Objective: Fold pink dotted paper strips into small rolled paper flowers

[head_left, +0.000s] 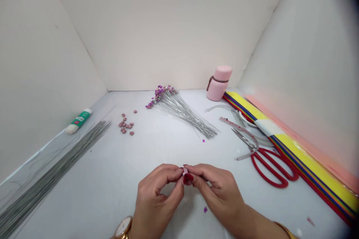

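Head view: lower middle of frame.
Hands: left hand [157, 194] and right hand [215, 190] nearly closed, fingertips together pinching a small pink piece [185, 171].
Axis: piece stands upright, pointing up-frame.
Room: red scissors [266, 180] lie well apart, right.

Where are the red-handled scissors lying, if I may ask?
In the head view, the scissors lie right of the right hand, beside the yellow paper strips.

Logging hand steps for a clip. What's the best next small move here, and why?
Probably finish working the small pink piece before reaching for anything else: it is pinched between the fingertips of the left hand and right hand, so neither hand is free. The red-handled scissors lie untouched off to the right.
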`<state>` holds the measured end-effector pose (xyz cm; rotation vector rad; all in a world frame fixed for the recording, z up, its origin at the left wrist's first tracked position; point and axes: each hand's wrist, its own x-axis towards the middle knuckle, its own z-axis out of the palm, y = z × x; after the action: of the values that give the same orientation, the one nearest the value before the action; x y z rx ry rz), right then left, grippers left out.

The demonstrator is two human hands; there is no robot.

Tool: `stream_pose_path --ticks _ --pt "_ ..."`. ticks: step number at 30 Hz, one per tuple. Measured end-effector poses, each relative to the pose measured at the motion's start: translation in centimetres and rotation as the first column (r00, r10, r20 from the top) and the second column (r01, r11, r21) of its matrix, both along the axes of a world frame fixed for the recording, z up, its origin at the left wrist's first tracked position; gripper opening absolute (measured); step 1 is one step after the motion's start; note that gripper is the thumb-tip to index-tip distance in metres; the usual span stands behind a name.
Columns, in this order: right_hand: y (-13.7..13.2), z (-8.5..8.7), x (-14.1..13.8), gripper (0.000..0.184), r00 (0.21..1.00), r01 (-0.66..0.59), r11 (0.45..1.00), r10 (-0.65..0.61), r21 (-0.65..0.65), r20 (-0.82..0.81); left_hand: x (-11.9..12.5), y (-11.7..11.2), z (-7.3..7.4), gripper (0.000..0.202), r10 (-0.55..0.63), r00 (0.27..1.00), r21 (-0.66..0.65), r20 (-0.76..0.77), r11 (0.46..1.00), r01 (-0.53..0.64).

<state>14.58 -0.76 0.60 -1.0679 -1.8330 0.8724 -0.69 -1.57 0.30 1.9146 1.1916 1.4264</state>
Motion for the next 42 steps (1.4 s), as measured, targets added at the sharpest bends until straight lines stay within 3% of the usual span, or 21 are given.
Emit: stream_pose_path --ticks 5,8,13,18,24,27,34,42 --pt "-0.1 -0.8 -0.4 0.018 0.996 0.053 0.967 -0.069 0.25 0.057 0.3 0.0 -0.4 0.017 0.083 0.996 0.119 -0.039 0.99 -0.078" --pt "-0.1 -1.1 -0.5 0.018 0.994 0.069 0.963 -0.089 0.262 0.066 0.1 0.0 -0.6 0.017 0.047 0.998 0.049 -0.031 0.998 -0.045" --pt "0.2 -0.6 -0.2 0.022 0.996 -0.017 0.999 0.013 -0.046 -0.087 -0.5 0.4 -0.4 0.016 -0.079 0.993 -0.152 0.093 0.984 0.093" --pt "0.5 -0.1 -0.1 0.019 0.983 -0.048 0.968 0.002 -0.248 -0.184 -0.7 0.5 -0.3 0.017 -0.146 0.976 -0.235 0.159 0.955 0.181" --pt "0.7 -0.4 -0.3 0.013 0.941 -0.039 0.898 -0.115 -0.438 -0.32 -0.6 0.3 -0.7 0.019 -0.103 0.982 -0.26 0.155 0.955 0.141" --pt "0.6 -0.5 -0.3 0.01 0.937 -0.02 0.912 -0.126 -0.409 -0.326 -0.5 0.2 -0.6 0.019 -0.104 0.98 -0.286 0.167 0.946 0.149" --pt "0.4 -0.5 0.0 0.013 0.971 0.002 0.948 -0.079 -0.319 -0.226 -0.4 0.2 -0.3 0.022 -0.106 0.991 -0.184 0.084 0.976 0.12" --pt "0.6 -0.2 0.2 0.013 0.992 0.008 0.979 -0.034 -0.206 -0.121 -0.3 0.4 -0.1 0.02 -0.11 0.988 -0.207 0.112 0.97 0.132"
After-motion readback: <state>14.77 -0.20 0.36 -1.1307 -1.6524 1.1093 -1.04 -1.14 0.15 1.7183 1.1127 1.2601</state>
